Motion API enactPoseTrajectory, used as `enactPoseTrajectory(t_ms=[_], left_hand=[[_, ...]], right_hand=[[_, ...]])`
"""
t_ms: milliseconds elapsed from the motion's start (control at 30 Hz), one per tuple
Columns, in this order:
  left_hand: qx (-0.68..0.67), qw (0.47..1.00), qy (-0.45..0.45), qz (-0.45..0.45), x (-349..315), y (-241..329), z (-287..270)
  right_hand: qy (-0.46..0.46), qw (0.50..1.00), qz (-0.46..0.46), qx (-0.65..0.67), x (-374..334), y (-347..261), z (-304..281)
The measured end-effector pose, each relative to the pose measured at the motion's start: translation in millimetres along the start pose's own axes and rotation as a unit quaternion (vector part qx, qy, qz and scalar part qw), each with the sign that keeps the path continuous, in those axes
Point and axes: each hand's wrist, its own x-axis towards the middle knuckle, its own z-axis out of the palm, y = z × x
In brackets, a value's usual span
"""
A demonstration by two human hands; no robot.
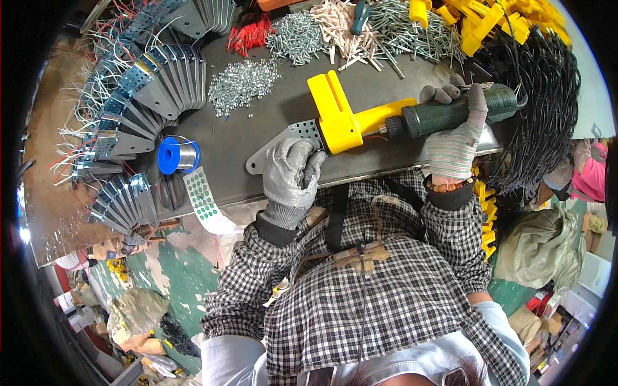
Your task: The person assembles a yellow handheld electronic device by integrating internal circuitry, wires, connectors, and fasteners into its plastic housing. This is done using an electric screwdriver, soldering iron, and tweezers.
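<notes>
A dark green electric screwdriver (421,120) lies level in my right hand (456,147), whose striped glove wraps its body. The tool's bit points left into a yellow plastic housing (340,128) with an upright block and an arm reaching right. At the housing's left end sits a grey metal bracket (265,153) with a perforated section. My left hand (290,177), in a grey coated glove, is closed at the near edge of the bracket, beside the housing. Its fingertips hide part of the joint between the two. A short reddish wire shows near the bit.
Stacked metal brackets with wires (151,83) line the left. Nearer are a blue solder spool (169,156), scissors (170,192) and a sticker strip (203,196). Nuts (241,83), screws (412,32), and a small screwdriver (360,18) lie behind. Black cables (547,96) hang right.
</notes>
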Motion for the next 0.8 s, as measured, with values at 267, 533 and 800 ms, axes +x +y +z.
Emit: enactPoseTrajectory(t_ms=[267, 533, 800], left_hand=[[-0.016, 0.999, 0.020, -0.021, -4.7, -2.8, 2.7], [-0.024, 0.999, 0.027, -0.018, -1.4, -0.1, 3.3], [-0.017, 0.999, 0.042, 0.027, 1.0, -2.2, 4.9]], right_hand=[[-0.001, 1.000, 0.006, 0.021, 0.2, -0.4, 1.1], [-0.033, 0.999, 0.002, 0.022, 2.8, 0.4, -7.8], [-0.018, 0.999, 0.009, 0.029, -1.4, 0.9, 1.3]])
